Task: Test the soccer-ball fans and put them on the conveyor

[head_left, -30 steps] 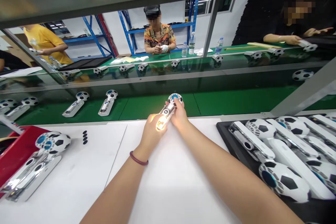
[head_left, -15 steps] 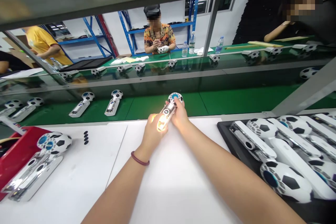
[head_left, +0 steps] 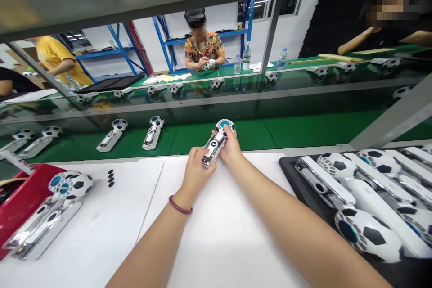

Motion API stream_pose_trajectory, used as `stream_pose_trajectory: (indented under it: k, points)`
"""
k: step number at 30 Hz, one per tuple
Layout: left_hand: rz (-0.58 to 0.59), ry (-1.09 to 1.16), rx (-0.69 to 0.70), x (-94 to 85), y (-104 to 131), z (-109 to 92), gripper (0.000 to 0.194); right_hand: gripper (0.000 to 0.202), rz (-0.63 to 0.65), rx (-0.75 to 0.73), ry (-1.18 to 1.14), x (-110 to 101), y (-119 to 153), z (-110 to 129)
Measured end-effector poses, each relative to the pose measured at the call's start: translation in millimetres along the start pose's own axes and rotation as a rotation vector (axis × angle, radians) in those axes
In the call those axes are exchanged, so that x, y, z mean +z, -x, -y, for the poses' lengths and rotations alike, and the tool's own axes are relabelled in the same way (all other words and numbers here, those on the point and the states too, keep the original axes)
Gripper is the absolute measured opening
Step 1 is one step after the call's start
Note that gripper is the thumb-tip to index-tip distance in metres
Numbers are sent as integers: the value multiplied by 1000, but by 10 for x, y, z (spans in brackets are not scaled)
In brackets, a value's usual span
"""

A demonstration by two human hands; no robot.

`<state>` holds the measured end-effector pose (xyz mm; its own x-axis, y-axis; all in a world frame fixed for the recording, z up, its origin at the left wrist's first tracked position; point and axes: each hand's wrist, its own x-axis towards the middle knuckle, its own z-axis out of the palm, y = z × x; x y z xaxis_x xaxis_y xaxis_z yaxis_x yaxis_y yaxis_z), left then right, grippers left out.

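Both hands hold one white soccer-ball device above the front edge of the white worktop. It has a round head with black patches and a blue disc, and a clear-windowed handle with a small dark round display. My left hand grips the lower end of the handle, fingers closed around it. My right hand wraps the head end from the right, its thumb resting on the blue disc. The handle window looks unlit. The fingers beneath the device are mostly hidden.
A black tray of similar devices stands at right. Left are two devices, a red bin and several black discs. More devices lie on the green conveyor. A co-worker sits opposite; metal posts rise between.
The bright orange-yellow glow in the handle has gone out. Devices on the near conveyor have shifted right, those on the far one slightly left. My hands have barely moved.
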<state>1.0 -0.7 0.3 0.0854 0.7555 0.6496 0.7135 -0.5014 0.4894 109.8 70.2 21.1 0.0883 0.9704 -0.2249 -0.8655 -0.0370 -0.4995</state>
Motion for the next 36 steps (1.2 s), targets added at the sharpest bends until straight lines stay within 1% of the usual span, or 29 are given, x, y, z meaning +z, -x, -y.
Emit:
stream_pose_trajectory:
  k: [5,10,13,15,17,21,23,26,29,32,34,36]
  points:
    - [-20,-10,-3,-5,1,9,34,36,25,50,-18,0,11,-22]
    - [-64,-20,-17,-6,-8,27,34,35,119,143,48,21,70,-63]
    - [-88,-7,3,-15,-8,35,34,22,149,265,92,38,98,-47]
    - [-85,15,19,-26,-6,34,35,13,173,356,124,40,105,-17]
    - [-78,43,37,-39,-4,29,35,12,208,398,147,34,102,20]
    - [-95,76,85,-58,-3,16,33,16,266,421,181,42,101,93]
    - [-114,89,105,-66,0,12,35,13,267,408,194,73,123,121]
    - [-141,127,124,-78,7,19,38,7,234,369,207,139,186,150]
    - [-145,180,135,-86,11,43,39,5,231,332,224,203,249,154]
    - [-117,237,106,-78,11,73,39,11,239,265,301,277,288,159]
    - [-96,297,72,-65,10,98,47,19,270,134,436,347,311,227]
    - [-94,369,33,-59,10,136,61,26,280,-72,570,425,343,390]
